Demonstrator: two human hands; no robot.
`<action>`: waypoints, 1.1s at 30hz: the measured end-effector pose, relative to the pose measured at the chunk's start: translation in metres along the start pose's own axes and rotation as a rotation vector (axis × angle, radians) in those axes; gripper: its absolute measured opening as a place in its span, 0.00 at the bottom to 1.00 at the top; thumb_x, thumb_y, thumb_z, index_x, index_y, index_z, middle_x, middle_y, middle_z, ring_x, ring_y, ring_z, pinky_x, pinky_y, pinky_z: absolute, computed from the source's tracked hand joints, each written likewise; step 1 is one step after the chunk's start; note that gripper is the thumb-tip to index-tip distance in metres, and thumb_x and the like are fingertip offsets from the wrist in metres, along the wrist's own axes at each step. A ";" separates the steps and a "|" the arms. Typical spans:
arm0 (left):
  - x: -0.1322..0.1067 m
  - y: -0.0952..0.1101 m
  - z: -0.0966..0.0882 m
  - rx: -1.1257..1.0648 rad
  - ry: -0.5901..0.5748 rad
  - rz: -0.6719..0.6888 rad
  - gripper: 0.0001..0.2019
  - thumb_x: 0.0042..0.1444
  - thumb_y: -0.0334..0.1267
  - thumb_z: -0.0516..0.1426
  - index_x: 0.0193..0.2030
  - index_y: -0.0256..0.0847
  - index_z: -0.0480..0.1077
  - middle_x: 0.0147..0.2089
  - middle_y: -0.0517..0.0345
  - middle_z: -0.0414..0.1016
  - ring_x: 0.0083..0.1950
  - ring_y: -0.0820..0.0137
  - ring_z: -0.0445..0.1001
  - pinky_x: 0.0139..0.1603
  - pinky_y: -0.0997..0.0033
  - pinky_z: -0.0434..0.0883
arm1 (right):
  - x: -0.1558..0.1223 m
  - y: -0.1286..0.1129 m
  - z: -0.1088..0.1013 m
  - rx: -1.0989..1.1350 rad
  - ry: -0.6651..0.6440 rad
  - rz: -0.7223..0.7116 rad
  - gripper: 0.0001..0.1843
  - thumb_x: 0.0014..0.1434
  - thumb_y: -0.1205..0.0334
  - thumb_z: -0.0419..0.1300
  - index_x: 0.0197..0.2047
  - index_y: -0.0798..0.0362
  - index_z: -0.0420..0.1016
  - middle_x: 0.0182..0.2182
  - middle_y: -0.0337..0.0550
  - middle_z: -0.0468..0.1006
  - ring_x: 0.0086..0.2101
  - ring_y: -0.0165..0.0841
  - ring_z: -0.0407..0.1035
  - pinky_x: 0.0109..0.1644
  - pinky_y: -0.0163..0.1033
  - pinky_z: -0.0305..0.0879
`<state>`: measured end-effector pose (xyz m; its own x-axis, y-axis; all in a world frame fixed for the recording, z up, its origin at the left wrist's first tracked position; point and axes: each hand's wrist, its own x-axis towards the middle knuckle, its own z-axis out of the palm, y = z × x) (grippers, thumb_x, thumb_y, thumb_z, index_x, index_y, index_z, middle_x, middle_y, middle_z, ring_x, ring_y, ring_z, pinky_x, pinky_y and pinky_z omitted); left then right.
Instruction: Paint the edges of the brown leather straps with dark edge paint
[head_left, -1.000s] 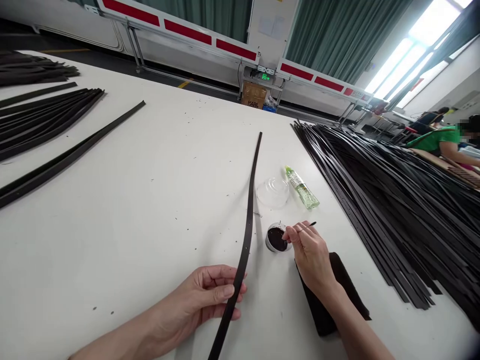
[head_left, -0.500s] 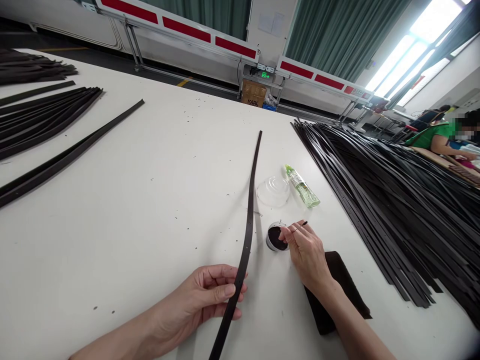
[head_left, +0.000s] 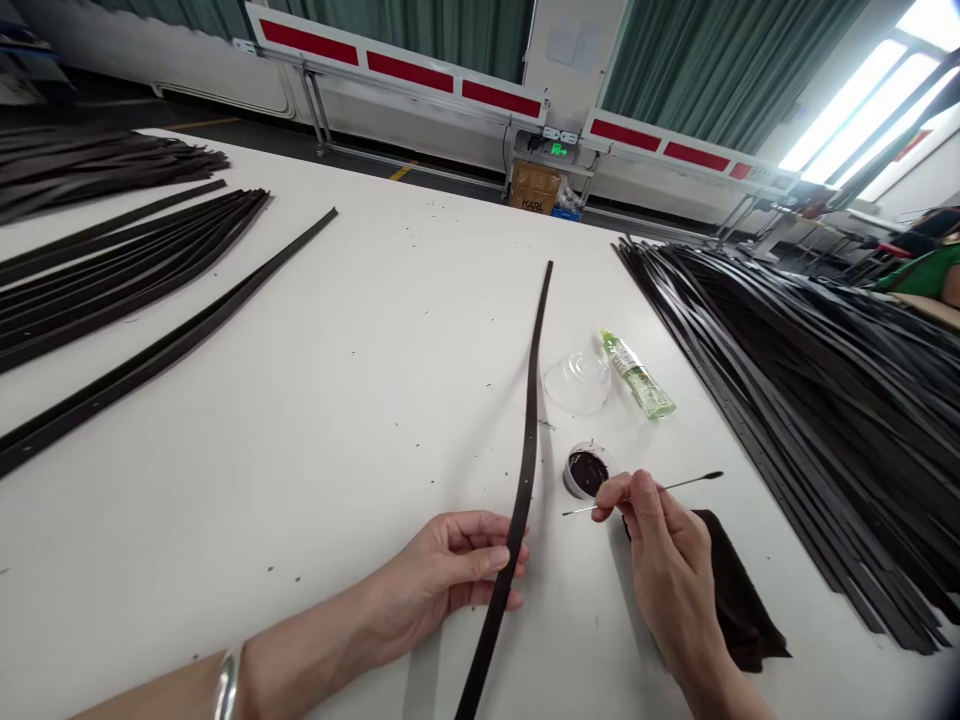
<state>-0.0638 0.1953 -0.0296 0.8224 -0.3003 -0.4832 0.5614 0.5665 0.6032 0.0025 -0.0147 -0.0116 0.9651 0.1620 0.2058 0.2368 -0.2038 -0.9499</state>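
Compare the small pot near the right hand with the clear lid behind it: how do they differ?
The pot holds dark brown paste; the clear lid is empty and see-through. The pot looks narrower than the lid. The pot sits by the right hand, which holds a thin stick; the lid lies farther away, beside the green bottle. Both are round and rest on the white table.

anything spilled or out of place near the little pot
Nothing spilled. The pot of dark paste stands open by the held stick, a clear lid lying apart by the green bottle, which lies on its side. Small dark specks dot the white table around the strap.
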 end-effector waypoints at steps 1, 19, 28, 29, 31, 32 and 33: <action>0.000 -0.001 0.000 -0.006 -0.005 0.004 0.09 0.51 0.33 0.67 0.40 0.37 0.78 0.39 0.52 0.77 0.40 0.68 0.74 0.45 0.62 0.78 | -0.004 -0.002 0.003 -0.021 -0.030 -0.052 0.21 0.72 0.55 0.47 0.30 0.52 0.72 0.29 0.42 0.74 0.32 0.34 0.69 0.39 0.39 0.64; -0.001 -0.003 0.002 -0.024 -0.070 0.027 0.09 0.50 0.32 0.67 0.38 0.34 0.76 0.34 0.54 0.77 0.36 0.70 0.74 0.43 0.63 0.77 | -0.015 -0.008 0.023 -0.132 -0.304 -0.625 0.17 0.62 0.82 0.46 0.43 0.54 0.68 0.32 0.43 0.75 0.33 0.34 0.67 0.39 0.44 0.65; 0.001 -0.003 -0.001 -0.008 -0.107 0.030 0.07 0.54 0.31 0.65 0.40 0.33 0.75 0.35 0.54 0.75 0.36 0.71 0.73 0.43 0.64 0.77 | -0.013 -0.009 0.027 -0.123 -0.311 -0.651 0.17 0.62 0.83 0.46 0.43 0.54 0.68 0.32 0.43 0.76 0.33 0.33 0.66 0.38 0.44 0.65; 0.001 -0.002 -0.001 -0.007 -0.114 0.032 0.07 0.54 0.31 0.65 0.40 0.33 0.75 0.36 0.53 0.75 0.37 0.71 0.73 0.43 0.64 0.76 | -0.013 -0.010 0.027 -0.124 -0.316 -0.653 0.17 0.62 0.83 0.46 0.43 0.55 0.68 0.32 0.43 0.76 0.33 0.33 0.66 0.38 0.44 0.64; 0.001 -0.002 -0.001 -0.009 -0.129 0.035 0.07 0.55 0.31 0.64 0.41 0.33 0.74 0.37 0.53 0.75 0.38 0.71 0.73 0.44 0.63 0.76 | -0.013 -0.010 0.028 -0.131 -0.326 -0.664 0.16 0.63 0.83 0.46 0.43 0.55 0.68 0.32 0.44 0.75 0.33 0.33 0.66 0.38 0.43 0.64; 0.001 -0.002 -0.001 -0.008 -0.136 0.035 0.07 0.55 0.31 0.64 0.41 0.33 0.74 0.37 0.52 0.75 0.39 0.70 0.73 0.45 0.62 0.76 | -0.013 -0.010 0.028 -0.136 -0.327 -0.673 0.16 0.62 0.83 0.46 0.43 0.55 0.68 0.32 0.44 0.75 0.33 0.33 0.66 0.38 0.43 0.64; 0.001 -0.002 -0.001 -0.007 -0.136 0.036 0.07 0.56 0.31 0.64 0.41 0.33 0.74 0.37 0.52 0.75 0.40 0.70 0.73 0.45 0.62 0.76 | -0.013 -0.010 0.028 -0.141 -0.324 -0.681 0.16 0.62 0.83 0.47 0.44 0.56 0.68 0.32 0.44 0.76 0.33 0.33 0.66 0.38 0.43 0.64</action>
<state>-0.0647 0.1946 -0.0322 0.8472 -0.3809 -0.3702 0.5309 0.5841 0.6139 -0.0151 0.0126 -0.0112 0.5247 0.5668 0.6351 0.8007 -0.0753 -0.5943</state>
